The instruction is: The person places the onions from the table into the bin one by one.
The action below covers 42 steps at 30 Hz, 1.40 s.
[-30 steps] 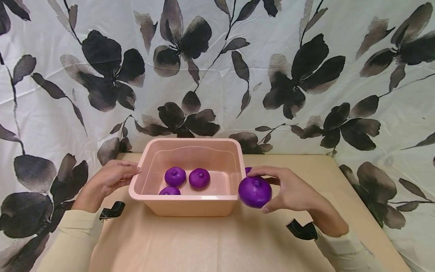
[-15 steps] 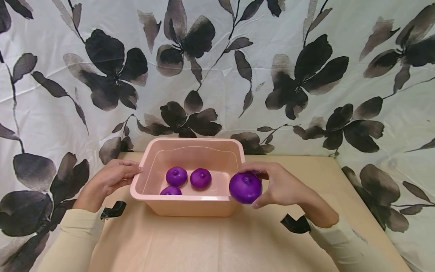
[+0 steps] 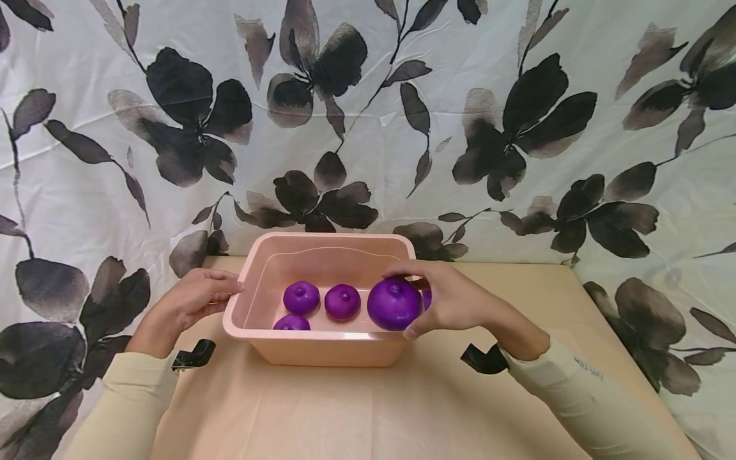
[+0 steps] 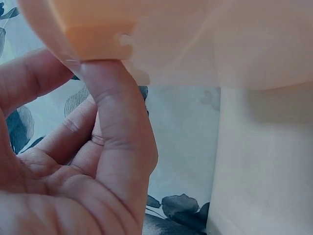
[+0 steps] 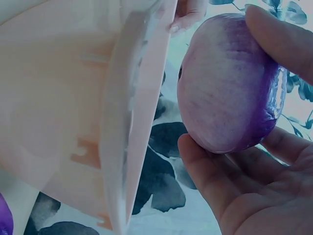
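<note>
A pink plastic bin (image 3: 328, 350) stands on the table, several purple onions in view about it. Three of them, one an onion (image 3: 343, 302) with a small nub on top, lie inside. My left hand (image 3: 198, 306) pinches the bin's left rim; the left wrist view shows a digit (image 4: 115, 103) against the rim. In my right hand (image 3: 454, 300) is a larger-looking onion (image 3: 394, 304), held between thumb and fingers above the bin's right end. Its pale, streaked side (image 5: 225, 83) faces the right wrist camera, with the bin's rim beside it.
Another purple onion (image 3: 427, 299) shows partly behind my right hand, just right of the bin. A beige cloth covers the table (image 3: 368, 409). Behind hangs a white curtain (image 3: 402, 160) with dark flowers, close to the table's back edge.
My right hand has carried the onion leftward and slightly up, from beside the bin's right side to over its right end. The left hand has stayed at the rim.
</note>
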{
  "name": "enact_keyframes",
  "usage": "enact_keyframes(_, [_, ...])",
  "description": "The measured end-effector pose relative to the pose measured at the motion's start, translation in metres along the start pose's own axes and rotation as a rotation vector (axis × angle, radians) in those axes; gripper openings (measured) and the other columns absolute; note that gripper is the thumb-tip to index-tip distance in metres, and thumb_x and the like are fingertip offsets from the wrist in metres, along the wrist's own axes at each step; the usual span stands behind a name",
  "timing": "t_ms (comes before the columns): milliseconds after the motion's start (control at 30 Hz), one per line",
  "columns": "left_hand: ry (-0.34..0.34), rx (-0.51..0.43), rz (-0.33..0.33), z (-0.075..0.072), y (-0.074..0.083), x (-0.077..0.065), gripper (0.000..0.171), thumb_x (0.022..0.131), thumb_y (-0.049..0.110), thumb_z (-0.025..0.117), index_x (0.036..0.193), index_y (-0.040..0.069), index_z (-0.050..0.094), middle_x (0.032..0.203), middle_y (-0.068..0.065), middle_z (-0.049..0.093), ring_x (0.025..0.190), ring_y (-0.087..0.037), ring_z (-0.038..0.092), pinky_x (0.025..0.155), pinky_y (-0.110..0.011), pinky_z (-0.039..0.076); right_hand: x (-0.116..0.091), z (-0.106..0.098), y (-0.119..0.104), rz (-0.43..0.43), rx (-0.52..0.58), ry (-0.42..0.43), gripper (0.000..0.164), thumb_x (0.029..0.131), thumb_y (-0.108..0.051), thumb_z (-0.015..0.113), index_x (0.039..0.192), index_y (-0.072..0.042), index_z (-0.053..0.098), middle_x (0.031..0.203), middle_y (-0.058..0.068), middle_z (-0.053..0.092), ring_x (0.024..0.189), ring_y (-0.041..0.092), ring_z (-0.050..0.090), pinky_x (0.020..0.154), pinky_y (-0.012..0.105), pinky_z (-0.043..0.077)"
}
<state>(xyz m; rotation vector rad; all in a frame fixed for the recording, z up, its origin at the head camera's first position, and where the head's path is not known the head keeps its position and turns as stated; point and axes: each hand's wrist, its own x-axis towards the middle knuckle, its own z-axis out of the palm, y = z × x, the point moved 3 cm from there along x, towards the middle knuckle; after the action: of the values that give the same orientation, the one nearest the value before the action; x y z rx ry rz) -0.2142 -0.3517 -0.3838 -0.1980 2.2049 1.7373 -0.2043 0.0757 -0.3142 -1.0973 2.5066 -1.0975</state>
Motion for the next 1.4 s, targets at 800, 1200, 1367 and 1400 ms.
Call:
enact_keyframes(800, [-0.003,-0.011,0.021,0.004,0.001,-0.002,0.031,0.1,0.011,0.066,0.123,-0.008,0.069,0.09,0.008,0.073,0.084,-0.005,0.071,0.078,-0.023,0.062,0.057,0.002,-0.013,-0.194,-0.119,-0.096,0.08,0.061,-0.012,0.096,0.134,-0.014,0.064,0.132,0.0,0.067,0.121,0.018,0.061,0.102,0.04,0.055])
enact_keyframes(1200, [0.01,0.021,-0.013,0.0,-0.005,0.001,0.038,0.098,0.017,0.069,0.127,-0.009,0.068,0.095,0.007,0.074,0.088,-0.008,0.071,0.081,-0.026,0.064,0.084,0.01,-0.018,-0.098,-0.154,-0.155,0.085,0.062,-0.011,0.094,0.14,-0.018,0.062,0.137,0.003,0.066,0.123,0.023,0.061,0.104,0.043,0.055])
enact_keyframes(1367, [0.006,0.038,-0.005,-0.003,-0.004,0.001,0.037,0.098,0.016,0.067,0.125,-0.01,0.069,0.094,0.007,0.074,0.087,-0.007,0.071,0.081,-0.026,0.064,0.096,0.017,-0.019,-0.097,-0.135,-0.193,0.085,0.062,-0.009,0.094,0.14,-0.018,0.061,0.138,0.003,0.065,0.125,0.022,0.061,0.106,0.042,0.053])
enact_keyframes(1400, [0.005,0.041,-0.004,-0.003,-0.004,0.001,0.036,0.098,0.017,0.067,0.124,-0.008,0.07,0.094,0.007,0.073,0.087,-0.007,0.071,0.081,-0.026,0.064,0.097,0.018,-0.019,-0.105,-0.128,-0.202,0.084,0.063,-0.009,0.094,0.14,-0.017,0.062,0.137,0.003,0.066,0.125,0.022,0.061,0.106,0.042,0.053])
